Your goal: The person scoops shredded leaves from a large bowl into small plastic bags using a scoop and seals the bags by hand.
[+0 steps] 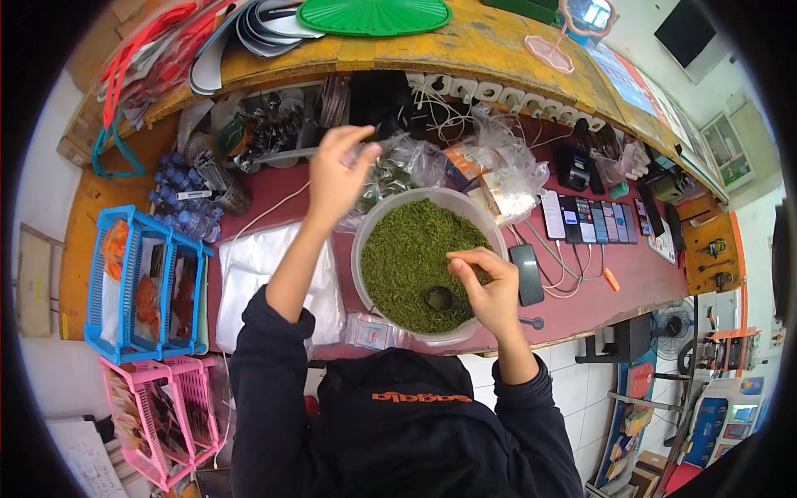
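A round translucent tub full of green, dried, shredded leaves stands on the dark red table. A black scoop rests in the leaves. Over the right side of the tub is my right hand, its thumb and index finger pinched together; anything between them is too small to make out. My left hand is raised beyond the tub's upper left, fingers curled toward the thumb, near clear plastic bags. Whether it holds something is unclear.
Flat white plastic bags lie left of the tub, beside a blue basket and, lower, a pink basket. Several phones with cables lie at the right. A yellow shelf overhangs the table's back.
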{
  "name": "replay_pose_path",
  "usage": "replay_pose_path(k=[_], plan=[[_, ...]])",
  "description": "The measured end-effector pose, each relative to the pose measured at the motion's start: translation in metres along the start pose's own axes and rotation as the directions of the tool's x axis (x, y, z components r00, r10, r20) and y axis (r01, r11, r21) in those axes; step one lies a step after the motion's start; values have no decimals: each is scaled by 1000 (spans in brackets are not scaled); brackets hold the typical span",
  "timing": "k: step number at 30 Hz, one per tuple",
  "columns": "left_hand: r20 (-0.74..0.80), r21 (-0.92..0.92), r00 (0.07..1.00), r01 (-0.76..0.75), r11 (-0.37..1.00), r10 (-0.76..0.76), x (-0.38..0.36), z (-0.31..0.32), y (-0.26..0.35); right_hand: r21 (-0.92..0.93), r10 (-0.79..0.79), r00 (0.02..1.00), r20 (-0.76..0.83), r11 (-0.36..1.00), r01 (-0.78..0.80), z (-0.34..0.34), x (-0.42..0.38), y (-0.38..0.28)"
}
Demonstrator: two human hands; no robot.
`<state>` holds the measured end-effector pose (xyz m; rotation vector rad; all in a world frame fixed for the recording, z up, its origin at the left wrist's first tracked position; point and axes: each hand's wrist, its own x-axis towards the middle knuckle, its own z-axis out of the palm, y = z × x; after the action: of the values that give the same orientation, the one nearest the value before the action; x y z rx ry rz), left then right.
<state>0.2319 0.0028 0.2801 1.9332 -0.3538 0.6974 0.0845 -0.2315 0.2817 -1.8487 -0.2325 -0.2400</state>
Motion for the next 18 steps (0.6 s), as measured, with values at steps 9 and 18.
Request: replay_pose_path(k=[9, 18], plan=[[789, -303, 540, 756, 580, -291, -114, 14, 69, -402, -369, 928, 46, 844, 356, 28, 2, 14], [185, -160, 961, 237, 958, -207, -122, -54, 61, -342, -236, 947, 216, 891, 300, 0, 16, 1]])
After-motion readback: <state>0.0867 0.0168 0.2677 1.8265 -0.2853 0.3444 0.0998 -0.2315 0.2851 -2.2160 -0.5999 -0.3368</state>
